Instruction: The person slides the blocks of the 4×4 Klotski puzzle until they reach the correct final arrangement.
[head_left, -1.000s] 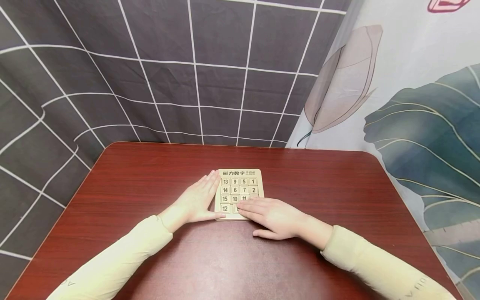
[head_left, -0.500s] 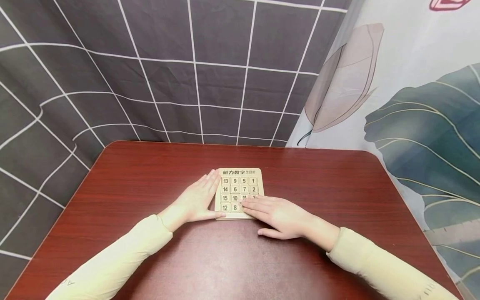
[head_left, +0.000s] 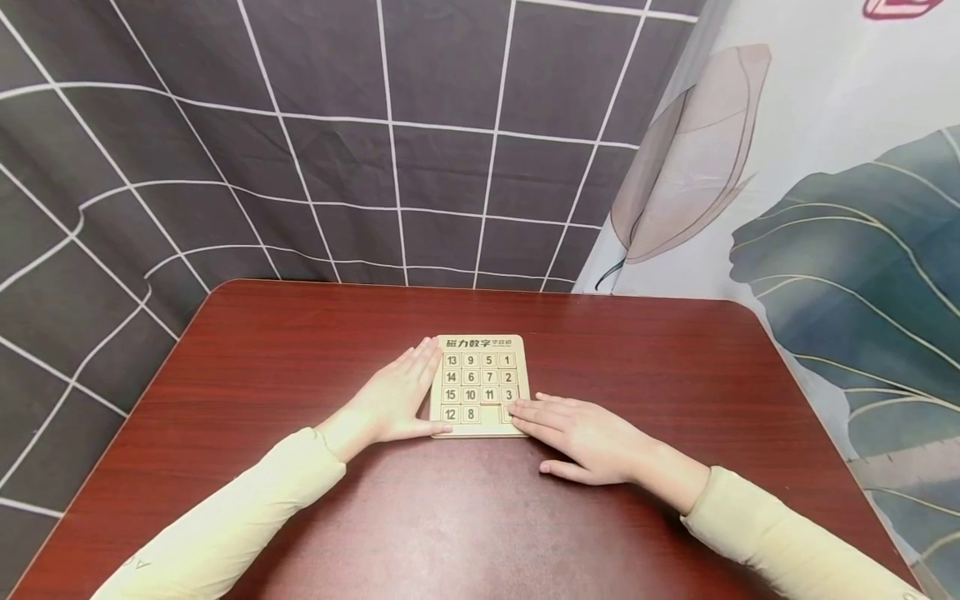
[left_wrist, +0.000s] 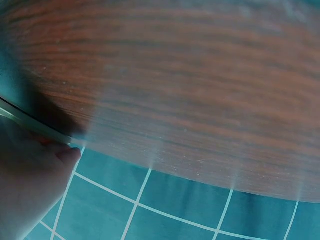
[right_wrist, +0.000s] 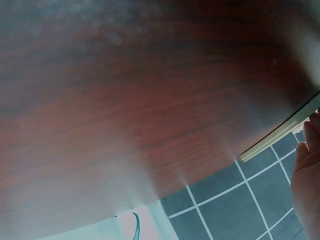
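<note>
The puzzle [head_left: 480, 432], laid on the table [head_left: 420, 517], is filled with numbered tiles [head_left: 471, 377] except for one near-row slot, beside the 8. The tile at the near right corner is touched by the right hand [head_left: 581, 437], its straight fingers clamped on nothing. The left edge is touched by the left hand [head_left: 393, 398], thumb and fingers spread apart. Well apart from the side edges, the puzzle's long axis and titled end are pointed toward the far edge.

A bare left hand [head_left: 393, 396] is blocking the left edge of the cream, square, number-tiled board [head_left: 490, 414]; a bare right hand [head_left: 588, 437] is obstructing its lower right side. The glossy red-brown wood-grained table [head_left: 465, 508] is leaving passage between them.
</note>
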